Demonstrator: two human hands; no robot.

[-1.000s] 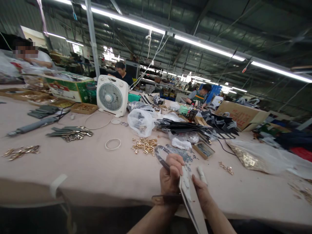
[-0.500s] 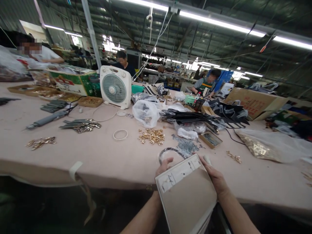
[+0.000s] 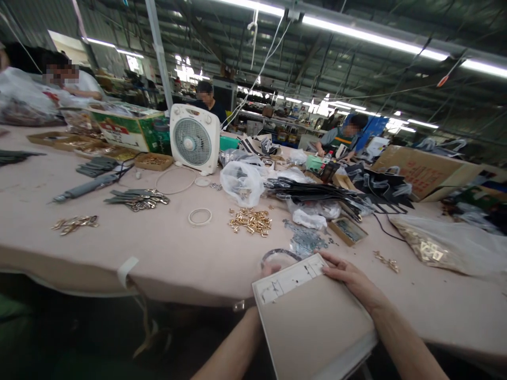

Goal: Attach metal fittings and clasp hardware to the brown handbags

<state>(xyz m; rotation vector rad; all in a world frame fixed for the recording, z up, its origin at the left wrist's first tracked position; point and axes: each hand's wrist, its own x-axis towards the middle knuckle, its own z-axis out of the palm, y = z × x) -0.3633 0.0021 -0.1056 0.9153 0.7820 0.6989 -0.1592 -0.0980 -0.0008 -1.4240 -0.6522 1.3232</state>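
Note:
A flat beige board with a white rim point(image 3: 312, 322) lies tilted over the table's near edge, held at its far end by both hands. My right hand point(image 3: 350, 278) rests on the board's far right corner, fingers curled over the rim. My left hand point(image 3: 270, 270) is mostly hidden behind the far left corner; only fingertips show. A thin dark strap loop point(image 3: 280, 254) lies on the table just beyond the board. A pile of gold metal fittings point(image 3: 250, 220) and a scatter of grey metal parts point(image 3: 306, 240) lie further out.
The pink-covered table point(image 3: 166, 248) carries a white box fan point(image 3: 194, 138), a clear plastic bag point(image 3: 242, 182), black straps point(image 3: 317, 194), a white ring point(image 3: 199, 216), small cardboard trays point(image 3: 347, 230) and a bag of gold parts point(image 3: 435, 243). Other people work at the far side.
The board has swung from edge-on and upright to lying flat, face up, and lower. The strap loop left my left hand and now lies on the table.

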